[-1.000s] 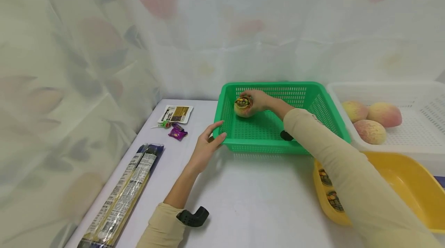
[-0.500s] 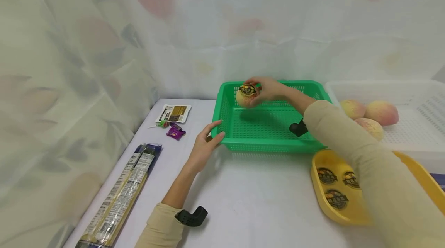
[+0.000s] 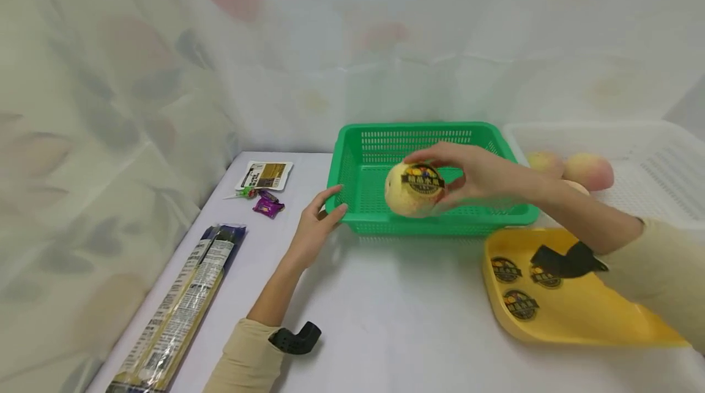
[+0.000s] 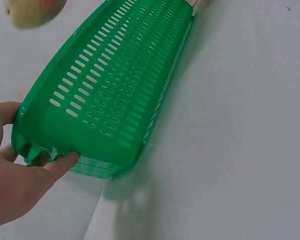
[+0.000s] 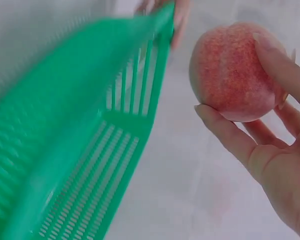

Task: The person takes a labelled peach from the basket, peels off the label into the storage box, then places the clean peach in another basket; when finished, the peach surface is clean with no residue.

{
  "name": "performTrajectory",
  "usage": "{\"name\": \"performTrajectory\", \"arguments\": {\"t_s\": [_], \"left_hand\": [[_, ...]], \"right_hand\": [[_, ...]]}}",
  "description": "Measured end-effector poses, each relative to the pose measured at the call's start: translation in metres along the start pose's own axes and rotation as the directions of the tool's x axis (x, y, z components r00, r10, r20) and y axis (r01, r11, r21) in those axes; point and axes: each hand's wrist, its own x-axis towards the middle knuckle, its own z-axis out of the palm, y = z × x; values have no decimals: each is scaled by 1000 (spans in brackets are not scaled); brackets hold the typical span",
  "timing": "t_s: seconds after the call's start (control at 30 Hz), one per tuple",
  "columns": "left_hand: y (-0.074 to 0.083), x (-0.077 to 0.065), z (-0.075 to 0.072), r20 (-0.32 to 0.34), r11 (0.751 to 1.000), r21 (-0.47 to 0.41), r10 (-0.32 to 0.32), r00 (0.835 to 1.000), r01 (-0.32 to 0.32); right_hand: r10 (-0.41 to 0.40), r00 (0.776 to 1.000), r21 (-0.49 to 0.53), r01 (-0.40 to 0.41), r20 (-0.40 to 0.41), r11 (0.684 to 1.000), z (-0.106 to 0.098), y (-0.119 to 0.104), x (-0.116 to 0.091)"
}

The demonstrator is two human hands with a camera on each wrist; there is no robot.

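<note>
My right hand [image 3: 487, 177] holds a peach [image 3: 401, 200] by its side, thumb and fingertips spread around it. A round black-and-gold sticker [image 3: 423, 180] faces up on the fruit. In the head view the peach overlaps the front of a green slotted basket [image 3: 380, 225]; the right wrist view shows the peach's red side [image 5: 230, 75] apart from the basket wall [image 5: 132, 117]. At the basket's left end, my left hand [image 3: 309, 232] grips the rim, seen closer in the left wrist view with fingers [image 4: 65, 164] on the green plastic.
A yellow basin [image 3: 584, 319] with three similar stickers [image 3: 520, 304] stands at front right. Behind it, a white basket [image 3: 655, 197] holds peaches [image 3: 588, 171]. On the left lie a flat food pouch [image 3: 265, 175], a lollipop [image 3: 248, 193], purple wrapped candy [image 3: 268, 207] and a long plastic package [image 3: 182, 304].
My right hand has lifted the peach from inside the green basket and brought it toward me and slightly right. My left hand keeps its hold on the basket rim.
</note>
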Motion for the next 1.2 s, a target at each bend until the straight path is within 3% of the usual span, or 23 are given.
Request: {"name": "performTrajectory", "arguments": {"t_s": [0.1, 0.3, 0.53, 0.8, 0.9, 1.03, 1.1, 1.2], "left_hand": [[2, 0, -2, -11, 1000, 14, 2, 1000, -2], [4, 0, -6, -17, 999, 37, -2, 1000, 3], [6, 0, -5, -16, 999, 43, -12, 1000, 12], [6, 0, -4, -5, 999, 47, -1, 1000, 1], [10, 0, -5, -37, 989, 150, 16, 999, -11], [24, -4, -7, -136, 946, 320, 104, 985, -56], [33, -9, -7, -158, 942, 322, 148, 976, -91], [43, -16, -3, -96, 953, 257, 189, 977, -159]], "right_hand": [[-17, 999, 28, 16, 49, 999, 22, -13, -21], [49, 990, 96, -62, 130, 993, 74, -13, -46], [-20, 995, -89, 28, 95, 996, 119, 3, -54], [38, 996, -163, -25, 75, 986, 129, 10, -56], [43, 997, -158, -32, 68, 987, 129, 11, -57], [13, 999, -101, -9, 39, 995, 129, 12, -59], [15, 999, -63, -13, 31, 998, 129, 13, -60], [43, 999, -11, -42, 34, 999, 129, 13, -62]]}}
